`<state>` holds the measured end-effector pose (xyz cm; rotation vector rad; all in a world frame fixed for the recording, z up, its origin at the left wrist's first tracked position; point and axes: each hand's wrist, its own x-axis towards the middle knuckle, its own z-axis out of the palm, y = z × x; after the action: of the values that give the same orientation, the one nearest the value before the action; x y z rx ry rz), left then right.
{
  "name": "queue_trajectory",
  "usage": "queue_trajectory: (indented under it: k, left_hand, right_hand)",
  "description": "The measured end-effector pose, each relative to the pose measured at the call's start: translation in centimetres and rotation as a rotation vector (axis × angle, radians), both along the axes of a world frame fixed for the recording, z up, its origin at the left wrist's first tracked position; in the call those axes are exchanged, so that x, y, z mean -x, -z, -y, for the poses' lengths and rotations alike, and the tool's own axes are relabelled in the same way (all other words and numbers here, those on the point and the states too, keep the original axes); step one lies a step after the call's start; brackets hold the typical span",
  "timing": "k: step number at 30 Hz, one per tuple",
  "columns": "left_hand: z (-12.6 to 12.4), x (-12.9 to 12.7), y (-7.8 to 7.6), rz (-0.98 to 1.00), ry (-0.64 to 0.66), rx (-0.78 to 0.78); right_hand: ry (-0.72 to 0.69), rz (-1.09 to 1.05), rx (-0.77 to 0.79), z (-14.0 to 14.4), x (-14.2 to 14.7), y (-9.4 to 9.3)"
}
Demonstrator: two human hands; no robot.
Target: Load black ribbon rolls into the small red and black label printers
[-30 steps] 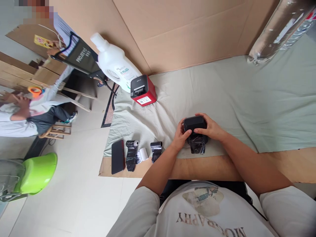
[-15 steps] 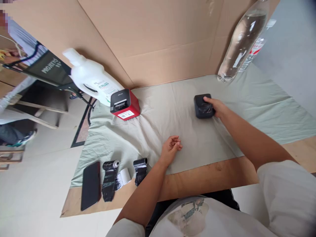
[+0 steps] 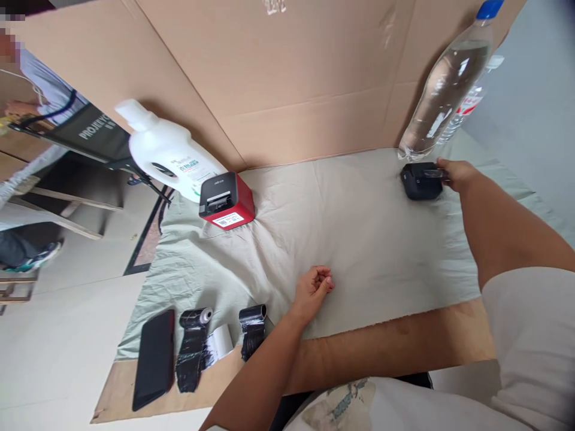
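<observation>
At the right, my right hand [image 3: 458, 173] grips the side of a small black box-shaped device [image 3: 421, 182] with a glossy strip on its top. The device is just in front of a large clear bottle [image 3: 449, 90] with a blue cap. My left hand [image 3: 315, 287] rests near the front of the cloth, its fingers curled in and nothing seen in them. Left of it lie a black roll [image 3: 252, 323], a white roll [image 3: 220, 342] and another black roll [image 3: 194, 341], each partly unrolled. A dark phone [image 3: 154, 359] lies beside them.
A red and black label printer [image 3: 227, 200] stands at the back left, by a white jug [image 3: 171, 146]. Behind the green cloth [image 3: 350, 239] rises a cardboard wall [image 3: 287, 84]. A smaller bottle [image 3: 469, 108] stands by the large one. A folding chair [image 3: 85, 131] and a person are at left.
My right hand has moved the black device to the right, close to the large bottle. My left hand stays about where it was, its fingers a little more curled. The view has shifted slightly.
</observation>
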<state>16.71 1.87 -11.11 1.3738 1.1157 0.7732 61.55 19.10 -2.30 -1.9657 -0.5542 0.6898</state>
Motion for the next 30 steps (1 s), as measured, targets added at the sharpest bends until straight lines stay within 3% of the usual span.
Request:
queue_trajectory:
  k: [2, 4, 7, 9, 10, 12, 13, 14, 15, 18, 20, 22, 24, 27, 30]
  left_hand:
    - [0.1, -0.2, -0.1, -0.096, 0.073, -0.139]
    - [0.9, -0.6, -0.9, -0.245, 0.225, -0.329]
    - [3.0, -1.2, -3.0, -0.543, 0.49, -0.509]
    - [4.4, -1.1, -4.6, -0.681, 0.652, -0.531]
    - [4.6, -0.6, -5.3, -0.689, 0.746, -0.525]
    - [3.9, 1.3, -6.5, -0.602, 0.893, -0.47]
    - [2.8, 2.6, -7.0, -0.548, 0.889, -0.436]
    - [1.2, 4.2, -7.5, -0.514, 0.809, -0.399]
    - [-0.9, 5.9, -7.9, -0.539, 0.62, -0.389]
    - [-8.4, 10.8, -9.2, -0.767, -0.166, -0.457]
    - [-13.2, 13.0, -10.1, -0.889, -0.563, -0.427]
    - [-16.8, 14.2, -10.6, -0.946, -0.7, -0.331]
    - [-19.0, 14.3, -10.6, -0.96, -0.71, -0.222]
    - [-20.3, 13.5, -9.8, -0.958, -0.709, -0.127]
    - [-20.5, 12.4, -8.6, -0.991, -0.819, -0.151]
  right_hand:
    - [-0.035, 0.073, 0.015, 0.3, 0.3, -0.7]
    - [-0.083, 0.152, 0.029, 0.6, 1.0, -1.2]
    - [-0.369, 0.502, 0.17, 1.7, 2.6, -0.8]
    - [-0.658, 0.849, 0.283, 3.2, 3.6, 0.5]
    - [-0.729, 0.974, 0.316, 4.1, 4.0, 1.3]
    - [-0.776, 1.124, 0.331, 6.2, 4.7, 3.2]
    - [-0.776, 1.175, 0.311, 7.3, 4.9, 4.1]
    - [-0.779, 1.22, 0.283, 8.4, 5.1, 5.0]
    - [-0.778, 1.253, 0.25, 9.4, 5.3, 5.8]
    - [-0.767, 1.248, 0.212, 11.4, 5.8, 7.4]
    - [-0.745, 1.165, 0.253, 12.0, 6.1, 8.0]
    - [-0.716, 1.089, 0.289, 12.3, 6.3, 8.3]
    - [-0.689, 1.057, 0.288, 12.3, 6.4, 8.4]
    - [-0.682, 1.061, 0.235, 12.2, 6.3, 8.5]
    - [-0.677, 1.078, 0.162, 12.1, 6.2, 8.5]
